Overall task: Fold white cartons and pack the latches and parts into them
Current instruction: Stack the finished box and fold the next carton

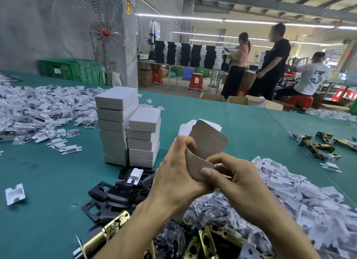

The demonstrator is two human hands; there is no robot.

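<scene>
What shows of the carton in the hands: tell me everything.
The carton is a thin card blank, not yet a closed box. Its dull beige-grey face is toward the camera, with a round-cornered flap standing up at the top. The lower part is bent into a curve. The left hand grips its left edge; the right hand pinches its lower edge, thumb on top. It is held above the green table. White card shows behind it; whether that belongs to it cannot be told.
</scene>
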